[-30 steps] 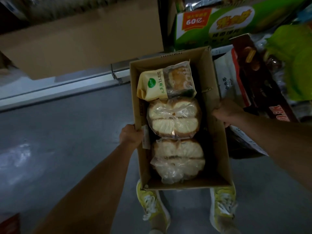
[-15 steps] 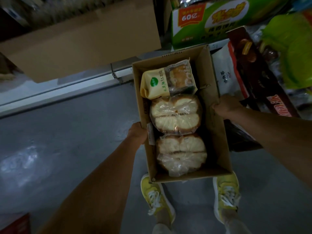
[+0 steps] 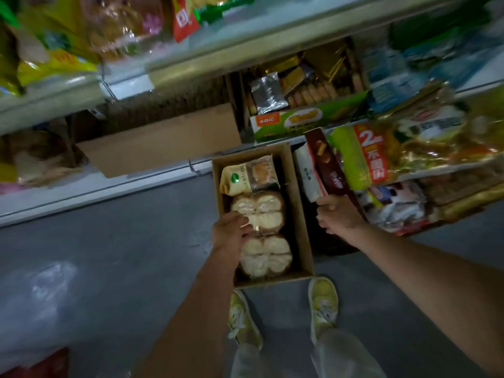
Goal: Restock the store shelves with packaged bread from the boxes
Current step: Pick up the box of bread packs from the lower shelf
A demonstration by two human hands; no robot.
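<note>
An open cardboard box (image 3: 300,214) sits on the grey floor in front of my feet. Three bread packs lie in a row inside: a yellow-labelled pack (image 3: 246,176) at the far end, a clear-wrapped loaf (image 3: 266,211) in the middle, and another clear-wrapped loaf (image 3: 268,255) nearest me. My left hand (image 3: 230,233) reaches into the box, its fingers curled on the left edge of the middle loaf. My right hand (image 3: 338,215) hovers just right of the box, off its wall, loosely curled and holding nothing.
Store shelves (image 3: 191,64) rise ahead, crowded with snack bags. A flat cardboard sheet (image 3: 163,143) leans under the lower shelf at left. A green carton (image 3: 305,124) and stacked packets (image 3: 381,159) crowd the right. My yellow shoes (image 3: 323,304) stand behind the box.
Both hands have let go of the box's side walls; the box now rests on the floor. My left hand moved inside onto the middle loaf. The view tilted up to show the shelves.
</note>
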